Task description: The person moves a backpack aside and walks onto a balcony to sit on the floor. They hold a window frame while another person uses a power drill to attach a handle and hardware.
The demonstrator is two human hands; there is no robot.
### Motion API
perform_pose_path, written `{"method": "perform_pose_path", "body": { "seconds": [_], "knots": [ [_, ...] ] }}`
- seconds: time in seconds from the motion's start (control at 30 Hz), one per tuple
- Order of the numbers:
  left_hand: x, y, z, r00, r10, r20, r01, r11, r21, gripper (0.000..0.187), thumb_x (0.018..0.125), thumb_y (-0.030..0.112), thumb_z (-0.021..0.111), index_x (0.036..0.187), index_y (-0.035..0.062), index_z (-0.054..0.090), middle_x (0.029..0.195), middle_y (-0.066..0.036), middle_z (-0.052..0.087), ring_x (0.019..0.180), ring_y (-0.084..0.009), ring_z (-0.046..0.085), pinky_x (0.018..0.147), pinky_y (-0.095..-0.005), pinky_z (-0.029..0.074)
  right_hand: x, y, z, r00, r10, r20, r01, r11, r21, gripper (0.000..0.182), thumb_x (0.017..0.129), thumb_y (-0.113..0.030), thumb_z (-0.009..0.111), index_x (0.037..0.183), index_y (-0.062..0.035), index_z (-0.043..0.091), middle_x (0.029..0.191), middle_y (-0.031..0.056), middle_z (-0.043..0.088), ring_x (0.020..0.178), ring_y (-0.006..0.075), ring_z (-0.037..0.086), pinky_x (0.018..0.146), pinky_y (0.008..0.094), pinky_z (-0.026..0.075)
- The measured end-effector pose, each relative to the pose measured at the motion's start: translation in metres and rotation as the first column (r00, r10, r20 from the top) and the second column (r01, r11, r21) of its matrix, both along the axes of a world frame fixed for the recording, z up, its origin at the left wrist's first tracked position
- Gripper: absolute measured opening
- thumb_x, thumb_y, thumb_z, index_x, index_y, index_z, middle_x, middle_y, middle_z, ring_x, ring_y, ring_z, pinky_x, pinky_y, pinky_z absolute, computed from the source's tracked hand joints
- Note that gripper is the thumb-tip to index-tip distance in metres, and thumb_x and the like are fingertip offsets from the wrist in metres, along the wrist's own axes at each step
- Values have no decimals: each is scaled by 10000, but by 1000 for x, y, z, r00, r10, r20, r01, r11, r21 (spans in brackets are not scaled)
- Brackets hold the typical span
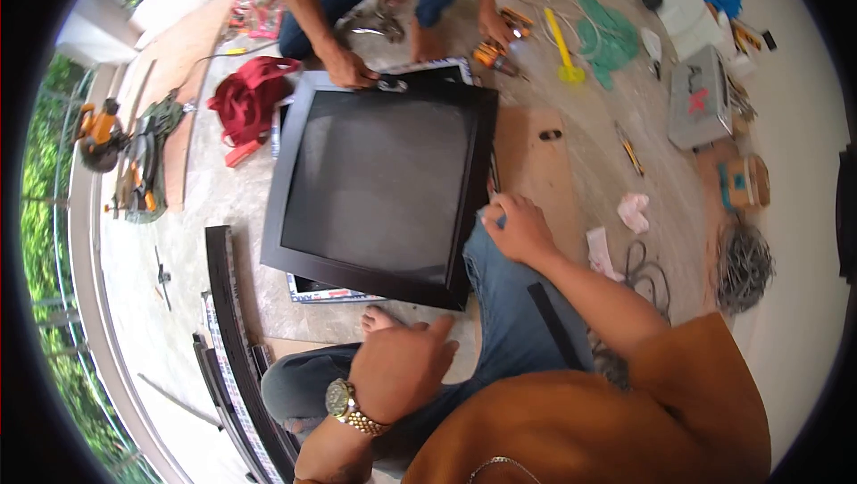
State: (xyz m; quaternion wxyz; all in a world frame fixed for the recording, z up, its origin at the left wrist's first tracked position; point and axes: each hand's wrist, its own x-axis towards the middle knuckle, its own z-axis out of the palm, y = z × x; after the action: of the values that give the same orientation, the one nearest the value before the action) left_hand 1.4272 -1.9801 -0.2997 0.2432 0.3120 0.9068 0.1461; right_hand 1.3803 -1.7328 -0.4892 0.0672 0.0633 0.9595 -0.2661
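My left hand (402,371), with a gold watch (341,399) on its wrist, hovers over my lap. Its index finger is stretched out, the other fingers are partly bent, and nothing shows in it. On my knee rests my right hand (520,230), loosely open and holding nothing visible, close to the right edge of a black square frame (375,283). A dark grey panel (379,180) fills this frame, which lies over other film-wrapped frame pieces (335,294). Across from me, a person's hand (350,70) is at a small black object (391,83) on the far edge.
The other person's second hand (494,27) is by an orange drill (496,57). Black profiles (223,305) lie at left, near an orange power tool (100,131). A red bag (250,100), a silver case (699,100), a utility knife (629,149) and a wire coil (744,268) surround the frame.
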Motion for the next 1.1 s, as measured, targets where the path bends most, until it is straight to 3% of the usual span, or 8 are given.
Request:
{"method": "perform_pose_path", "body": {
  "seconds": [0.03,0.2,0.27,0.4,0.47,0.67,0.97,1.1],
  "knots": [
    [-2,0,1,992,45,121,-48,999,25,273,822,255,598,1043,95,588,685,-173,617,630,-349,621,536,-429,482,2,3,-5,999,-39,-36,36,995,-89,249,810,-270,612,967,-79,579,1012,111,608,1000,296,563,865,429,424],
    [-9,2,4,980,88,181,-87,996,-13,275,822,223,598,1052,77,570,704,-158,630,643,-345,620,572,-419,475,-15,47,-65,940,-341,-7,311,867,-389,169,803,-191,584,829,-40,656,838,147,665,835,309,636,748,397,493],
    [-13,1,4,974,99,204,-96,995,-27,276,823,219,597,1056,74,568,704,-159,631,645,-347,619,577,-416,472,-19,78,-98,854,-480,201,520,784,-338,181,791,-179,589,878,-40,664,859,167,667,835,322,643,736,393,499],
    [-22,-2,-2,962,138,236,-132,990,-39,285,819,210,604,1068,76,566,708,-168,632,636,-350,615,571,-418,466,3,130,-184,869,-478,130,489,870,-69,179,783,-165,590,870,-27,663,886,188,663,856,326,641,746,395,497],
    [-24,-5,-3,953,151,264,-140,988,-59,292,818,208,607,1075,76,563,708,-169,633,634,-348,615,570,-419,465,8,153,-208,759,-639,126,637,769,55,186,757,-147,619,866,1,647,878,173,672,831,315,647,720,389,498],
    [-29,-4,-7,941,169,294,-161,986,-50,292,818,214,608,1071,75,568,705,-157,634,635,-332,619,570,-414,467,-12,160,-199,831,-555,-44,556,830,42,130,741,-128,615,836,-44,641,846,168,669,824,327,642,723,393,499],
    [-28,-10,-12,953,191,236,-183,981,-59,246,810,215,612,1027,101,583,683,-114,634,592,-296,618,521,-389,469,-25,161,-217,826,-563,-6,557,814,164,128,738,-128,596,811,-44,659,880,176,665,855,359,634,754,402,500],
    [-24,-13,-12,971,154,182,-158,987,8,209,815,226,612,948,70,568,648,-88,605,578,-258,616,508,-363,480,-35,156,-199,831,-557,15,554,829,78,136,743,-143,610,808,-46,680,860,177,669,843,339,642,751,390,500]
  ]
}}
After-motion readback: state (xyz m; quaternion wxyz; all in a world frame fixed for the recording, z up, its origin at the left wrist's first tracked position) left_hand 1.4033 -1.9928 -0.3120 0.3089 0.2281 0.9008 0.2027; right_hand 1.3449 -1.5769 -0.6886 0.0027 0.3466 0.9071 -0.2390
